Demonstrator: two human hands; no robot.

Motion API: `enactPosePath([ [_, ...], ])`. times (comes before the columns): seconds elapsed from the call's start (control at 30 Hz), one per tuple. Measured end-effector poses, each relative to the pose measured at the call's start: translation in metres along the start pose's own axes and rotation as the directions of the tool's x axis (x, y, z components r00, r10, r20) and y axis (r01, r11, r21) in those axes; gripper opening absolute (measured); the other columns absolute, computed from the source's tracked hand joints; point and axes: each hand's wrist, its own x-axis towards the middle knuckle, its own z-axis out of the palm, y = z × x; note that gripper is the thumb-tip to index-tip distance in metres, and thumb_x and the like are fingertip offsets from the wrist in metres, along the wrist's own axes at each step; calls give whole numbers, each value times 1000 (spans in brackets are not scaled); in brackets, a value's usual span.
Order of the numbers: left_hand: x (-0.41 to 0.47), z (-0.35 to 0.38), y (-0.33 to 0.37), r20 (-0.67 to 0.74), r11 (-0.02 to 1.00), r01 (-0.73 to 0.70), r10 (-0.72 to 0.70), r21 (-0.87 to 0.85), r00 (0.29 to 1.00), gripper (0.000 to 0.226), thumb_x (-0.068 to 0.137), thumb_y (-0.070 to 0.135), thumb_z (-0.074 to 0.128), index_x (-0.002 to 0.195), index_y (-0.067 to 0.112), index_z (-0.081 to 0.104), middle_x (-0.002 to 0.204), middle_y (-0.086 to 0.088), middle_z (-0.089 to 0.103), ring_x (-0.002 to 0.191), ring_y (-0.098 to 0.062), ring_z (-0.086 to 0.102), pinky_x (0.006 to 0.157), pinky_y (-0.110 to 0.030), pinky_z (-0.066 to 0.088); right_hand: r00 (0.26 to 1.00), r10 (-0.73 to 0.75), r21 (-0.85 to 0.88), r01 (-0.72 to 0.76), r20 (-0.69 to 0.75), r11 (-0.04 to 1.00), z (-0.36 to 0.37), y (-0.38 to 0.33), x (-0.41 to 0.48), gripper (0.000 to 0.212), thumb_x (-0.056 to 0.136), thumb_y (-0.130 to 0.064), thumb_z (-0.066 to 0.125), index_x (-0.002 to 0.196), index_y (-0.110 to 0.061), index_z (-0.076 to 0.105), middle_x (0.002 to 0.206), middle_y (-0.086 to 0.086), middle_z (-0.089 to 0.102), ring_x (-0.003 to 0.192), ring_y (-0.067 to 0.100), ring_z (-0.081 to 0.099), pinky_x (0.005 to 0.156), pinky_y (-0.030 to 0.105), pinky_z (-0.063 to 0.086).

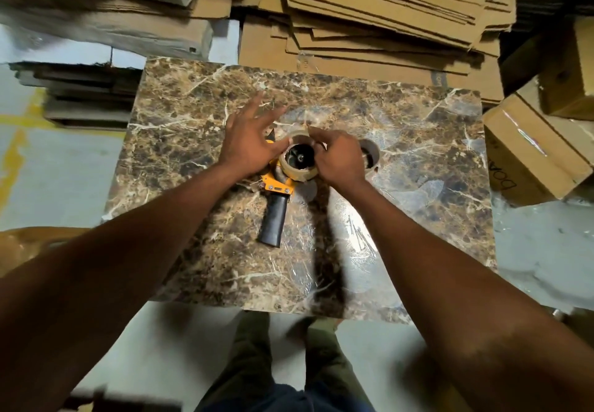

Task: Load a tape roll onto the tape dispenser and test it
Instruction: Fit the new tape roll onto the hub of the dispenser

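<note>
Two hands meet over a tape dispenser at the middle of the frame.

Left of centre, the left hand [247, 144] is spread open, fingers splayed, palm on the dispenser [277, 186], gripping nothing. The dispenser lies on a marbled table [401, 154], black handle toward the lower edge, the tape roll [297, 159] seated on it. Just right, the right hand [337, 157] pinches the roll's upper rim with bent fingers.

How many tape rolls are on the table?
2. One tape roll sits on the dispenser between both hands; another roll lies just right of the right hand, partly hidden.
</note>
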Motion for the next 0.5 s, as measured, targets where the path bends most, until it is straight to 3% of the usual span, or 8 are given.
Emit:
enactPosePath([
  [0.07, -2, 4, -5, 29, 999, 33, -33, -12, 999, 74, 80, 71, 71, 148, 46, 56, 177, -3, 21, 158, -26, 33, 129, -57, 14, 1000, 11, 26, -11, 5, 1000, 3, 1, -2, 41, 92, -28, 58, 130, -24, 72, 120, 9, 75, 114, 29, 67, 102, 44, 52],
  [0.2, -3, 10, -9, 31, 990, 68, -65, -120, 997, 79, 75, 82, 64, 147, 49, 56, 176, -3, 23, 156, -28, 36, 126, -58, 31, 999, 46, 87, -46, 2, 995, 5, 0, -4, 40, 93, -27, 57, 130, -24, 72, 121, 9, 75, 113, 28, 69, 99, 44, 54],
  [0.3, -5, 11, -8, 67, 986, 79, -70, -149, 995, 74, 81, 77, 68, 147, 47, 57, 176, -2, 22, 159, -28, 30, 129, -57, 25, 998, 65, 118, -65, 7, 991, 4, -1, -7, 41, 95, -28, 55, 132, -25, 70, 122, 7, 75, 112, 27, 69, 97, 44, 56],
  [0.4, -8, 13, -8, 87, 980, 30, -12, -199, 996, 67, 89, 67, 70, 150, 40, 58, 168, -2, 41, 153, -23, 42, 124, -46, 39, 992, 124, 196, -125, 16, 973, 8, 3, -8, 39, 96, -26, 55, 131, -24, 71, 120, 5, 76, 111, 28, 70, 94, 46, 57],
  [0.5, -13, 18, -5, 126, 973, 18, 11, -228, 992, 59, 98, 60, 65, 152, 37, 56, 155, 1, 59, 140, -17, 58, 115, -34, 48, 979, 201, 327, -204, 43, 923, 18, 9, -8, 37, 97, -25, 57, 132, -21, 71, 129, 4, 72, 121, 27, 66, 102, 49, 54],
])
